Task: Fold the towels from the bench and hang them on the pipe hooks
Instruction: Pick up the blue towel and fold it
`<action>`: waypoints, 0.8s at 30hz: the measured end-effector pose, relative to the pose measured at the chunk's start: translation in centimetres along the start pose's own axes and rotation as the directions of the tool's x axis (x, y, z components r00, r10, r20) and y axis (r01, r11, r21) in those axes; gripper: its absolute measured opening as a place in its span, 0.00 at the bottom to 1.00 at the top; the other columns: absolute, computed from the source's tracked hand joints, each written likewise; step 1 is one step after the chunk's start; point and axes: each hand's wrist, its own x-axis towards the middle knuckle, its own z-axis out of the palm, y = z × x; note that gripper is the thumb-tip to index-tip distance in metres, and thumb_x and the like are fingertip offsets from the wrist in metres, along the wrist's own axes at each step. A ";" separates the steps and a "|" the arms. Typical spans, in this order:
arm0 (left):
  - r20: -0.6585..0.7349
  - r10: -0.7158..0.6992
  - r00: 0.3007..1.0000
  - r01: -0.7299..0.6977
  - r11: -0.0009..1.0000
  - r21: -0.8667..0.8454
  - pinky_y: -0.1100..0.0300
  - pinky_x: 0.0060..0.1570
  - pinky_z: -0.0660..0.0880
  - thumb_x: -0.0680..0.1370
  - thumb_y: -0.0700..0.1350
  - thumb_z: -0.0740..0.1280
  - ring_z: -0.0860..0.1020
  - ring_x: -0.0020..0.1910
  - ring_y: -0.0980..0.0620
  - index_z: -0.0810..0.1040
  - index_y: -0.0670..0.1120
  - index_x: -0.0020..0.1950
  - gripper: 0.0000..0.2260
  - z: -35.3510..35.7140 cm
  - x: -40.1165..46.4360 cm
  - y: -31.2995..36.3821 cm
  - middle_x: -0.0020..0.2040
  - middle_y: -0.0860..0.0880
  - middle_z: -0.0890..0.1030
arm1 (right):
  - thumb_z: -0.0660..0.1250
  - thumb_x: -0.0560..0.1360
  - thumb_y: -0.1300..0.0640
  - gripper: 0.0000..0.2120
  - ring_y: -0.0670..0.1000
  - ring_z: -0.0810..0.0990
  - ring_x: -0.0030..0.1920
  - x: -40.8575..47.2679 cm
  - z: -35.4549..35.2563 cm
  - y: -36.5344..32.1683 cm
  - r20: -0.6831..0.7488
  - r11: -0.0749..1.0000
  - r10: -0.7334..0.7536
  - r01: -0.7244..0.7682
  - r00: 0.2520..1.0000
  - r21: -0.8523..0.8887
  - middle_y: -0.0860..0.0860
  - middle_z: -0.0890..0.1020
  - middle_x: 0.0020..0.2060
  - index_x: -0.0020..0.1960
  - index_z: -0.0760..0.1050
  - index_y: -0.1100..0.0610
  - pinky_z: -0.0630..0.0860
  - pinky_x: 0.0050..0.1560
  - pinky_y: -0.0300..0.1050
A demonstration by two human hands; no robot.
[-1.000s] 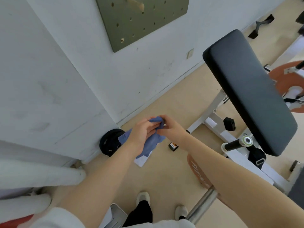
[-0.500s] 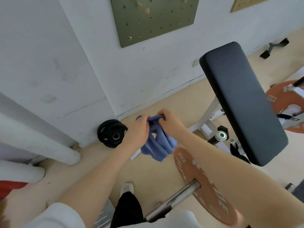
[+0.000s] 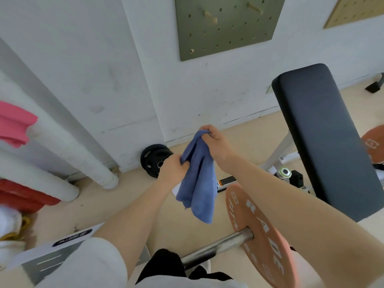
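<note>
Towel (image 3: 198, 183) hangs in the air, right hand (image 3: 216, 145) pinching its top corner high so it drapes straight. Left hand (image 3: 173, 168) grips the near edge lower, likely to gather the next fold

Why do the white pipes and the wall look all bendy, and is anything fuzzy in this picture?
Head view: the wide-angle lens bows the thick white pipes and the white wall's corner edge; the soft blue folded towel, pinched by the left hand and right hand, looks fairly sharp; the white bundle at the left edge is smeared; light is soft and even, without glare.
</note>
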 end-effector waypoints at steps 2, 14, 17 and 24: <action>0.018 -0.055 0.998 0.056 0.998 -0.031 0.58 0.34 0.66 0.74 0.42 0.57 0.69 0.31 0.50 0.64 0.48 0.32 0.11 -0.2 -0.4 -0.6 0.29 0.51 0.71 | 0.54 0.79 0.63 0.13 0.46 0.73 0.39 -0.3 0.0 -0.5 -0.001 0.986 0.010 -0.009 1.000 0.164 0.48 0.75 0.37 0.42 0.71 0.50 0.71 0.41 0.38; 0.163 -0.165 0.973 0.160 0.986 0.045 0.55 0.44 0.70 0.74 0.35 0.55 0.73 0.43 0.47 0.71 0.43 0.46 0.07 -3.0 -0.7 -2.4 0.42 0.46 0.75 | 0.57 0.78 0.61 0.09 0.48 0.75 0.37 -1.1 -1.8 -2.9 -0.193 0.946 0.130 -0.064 0.973 0.318 0.49 0.76 0.37 0.45 0.74 0.52 0.73 0.36 0.40; 0.173 -0.070 0.982 0.078 0.996 -0.041 0.56 0.47 0.66 0.72 0.32 0.55 0.70 0.45 0.49 0.71 0.45 0.45 0.09 -4.7 -0.4 -0.5 0.42 0.48 0.73 | 0.59 0.76 0.61 0.12 0.48 0.76 0.37 -1.1 -1.4 -2.5 -0.110 0.988 0.094 -0.106 0.989 -0.113 0.50 0.77 0.37 0.58 0.72 0.51 0.73 0.37 0.38; 0.047 0.210 0.976 -0.199 0.963 -0.179 0.70 0.33 0.69 0.75 0.34 0.58 0.74 0.37 0.56 0.73 0.48 0.44 0.09 -7.6 -1.1 4.2 0.38 0.52 0.77 | 0.64 0.73 0.60 0.04 0.48 0.73 0.35 -0.5 2.3 -2.6 0.225 0.849 0.030 0.095 0.974 -0.520 0.49 0.76 0.33 0.47 0.75 0.60 0.74 0.42 0.43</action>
